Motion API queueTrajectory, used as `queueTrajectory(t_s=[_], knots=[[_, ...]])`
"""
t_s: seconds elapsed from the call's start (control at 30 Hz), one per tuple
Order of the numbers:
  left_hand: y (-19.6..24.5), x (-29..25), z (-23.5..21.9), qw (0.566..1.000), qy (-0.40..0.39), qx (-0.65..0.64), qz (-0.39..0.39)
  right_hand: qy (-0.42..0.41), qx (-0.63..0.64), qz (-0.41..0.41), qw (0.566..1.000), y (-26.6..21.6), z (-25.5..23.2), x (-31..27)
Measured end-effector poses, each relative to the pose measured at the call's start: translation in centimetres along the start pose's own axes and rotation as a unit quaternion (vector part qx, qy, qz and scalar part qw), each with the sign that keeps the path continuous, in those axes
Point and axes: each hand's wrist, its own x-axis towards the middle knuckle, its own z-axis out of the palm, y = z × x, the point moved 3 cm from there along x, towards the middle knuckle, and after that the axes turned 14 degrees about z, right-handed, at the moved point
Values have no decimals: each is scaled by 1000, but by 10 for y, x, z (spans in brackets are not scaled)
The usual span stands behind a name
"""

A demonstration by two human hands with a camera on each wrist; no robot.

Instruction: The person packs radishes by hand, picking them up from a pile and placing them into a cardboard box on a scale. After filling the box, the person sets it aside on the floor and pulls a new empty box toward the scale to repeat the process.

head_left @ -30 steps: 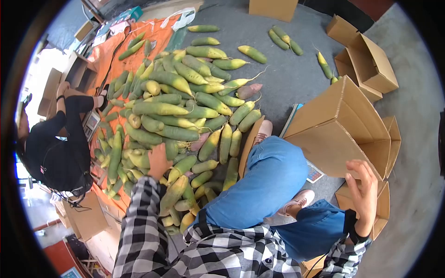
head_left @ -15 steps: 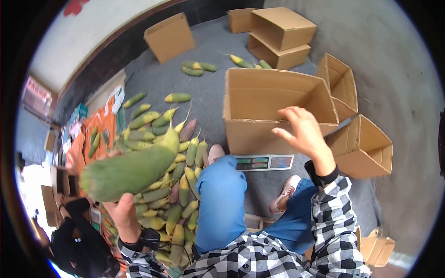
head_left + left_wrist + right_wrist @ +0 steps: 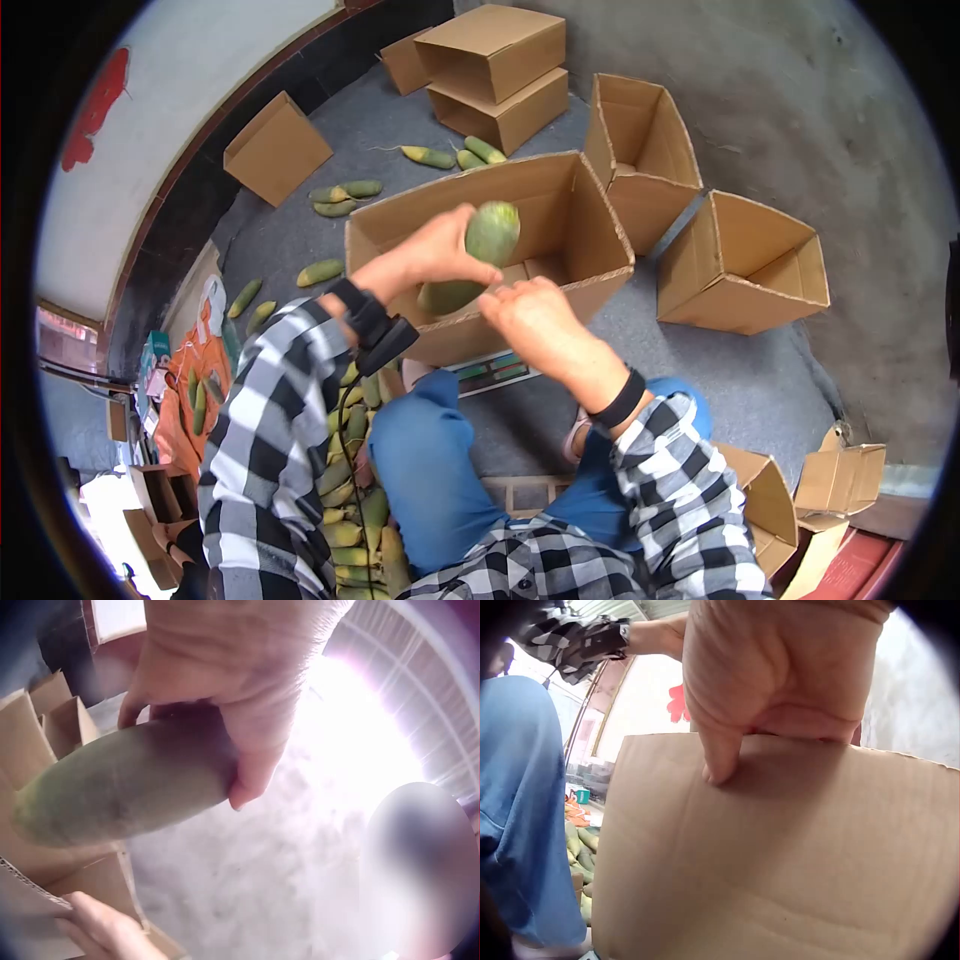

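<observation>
My left hand [image 3: 435,248] grips a big green radish [image 3: 493,236] over the mouth of a cardboard box [image 3: 420,340]. In the left wrist view the thumb and fingers wrap one end of the radish [image 3: 120,787], and its paler green end points away from the palm. My right hand [image 3: 545,325] pinches the near rim of that box. The right wrist view shows the thumb [image 3: 721,761] pressed on the outside of the wall [image 3: 780,840], while the other fingers are hidden behind the rim. The box stands over a scale [image 3: 495,370] with a lit display.
Many radishes [image 3: 350,535] lie heaped beside my left leg, and several more [image 3: 345,190] are on the grey floor beyond. Open boxes stand to the right [image 3: 740,300] and behind [image 3: 640,190]. Two stacked boxes [image 3: 500,75] are at the back, near a wall.
My left hand has carried the radish rightward from the heap to above the box. The right hand has come down to the box's near rim. The head view has turned right.
</observation>
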Motion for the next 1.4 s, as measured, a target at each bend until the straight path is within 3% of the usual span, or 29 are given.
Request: queueTrajectory(t_s=[0.03,0.07,0.1,0.17,0.2,0.3,0.43,0.47,0.53,0.6,0.63,0.67,0.7,0.73,0.77,0.8,0.83,0.9,0.93,1.0,1.07,1.1,1.13,1.17,1.2,1.23,1.27,1.3,1.4], knots=[[-24,11,16,997,-50,65,9,-12,8,3,1000,0,0,-1],[-31,20,25,985,-144,85,-52,-21,11,3,1000,1,0,-2],[-35,29,28,985,-144,80,-50,-15,31,2,999,1,-2,-3],[-47,33,37,930,-316,159,-99,-23,50,3,998,2,-3,-3],[-39,36,32,922,-332,176,-94,-27,50,3,998,2,-4,-2],[11,23,-3,964,-213,154,26,-36,40,-18,998,-3,-3,3],[74,-50,-54,994,5,85,74,-43,51,-3,998,5,-1,5],[82,-77,-59,994,16,88,57,-46,63,-14,997,7,-1,8],[100,-142,-71,973,178,122,76,-52,70,-27,996,8,-2,9],[114,-214,-72,956,274,108,-7,-60,65,-35,995,5,-6,11],[117,-252,-71,936,339,88,-30,-67,65,-34,995,5,-7,11],[130,-283,-69,908,415,53,2,-67,47,-33,996,4,-7,13],[135,-318,-72,835,529,105,-106,-70,29,-32,997,3,-7,12],[150,-369,-67,836,513,75,180,-62,29,-36,997,2,-8,13],[188,-399,-69,814,536,120,189,-57,31,-41,997,1,-7,13],[224,-406,-59,713,628,44,310,-64,32,-32,997,1,-6,13],[246,-426,-52,528,742,86,404,-84,32,-15,996,-3,-10,14],[267,-401,-62,729,575,247,277,-89,40,-11,995,-8,-12,16],[260,-401,-59,726,580,248,273,-92,37,-17,995,-11,-13,15],[233,-416,-49,556,734,136,366,-104,37,4,994,-13,-15,16],[195,-442,-46,767,585,112,238,-105,36,7,994,-13,-17,15],[158,-430,-45,787,558,-7,264,-105,43,8,993,-14,-16,15],[113,-437,-29,812,581,57,17,-110,43,4,993,-14,-15,15],[48,-454,-4,868,491,-8,-74,-111,45,7,993,-13,-15,15],[16,-438,32,776,557,-270,-122,-112,47,10,993,-13,-15,15],[-23,-454,72,701,509,-352,-354,-114,48,5,992,-13,-14,15],[-58,-470,110,688,443,-380,-431,-113,46,6,993,-13,-14,16],[-74,-485,136,673,430,-396,-453,-113,42,8,993,-13,-14,16],[-113,-518,169,628,490,-419,-436,-115,34,5,993,-16,-14,16]])
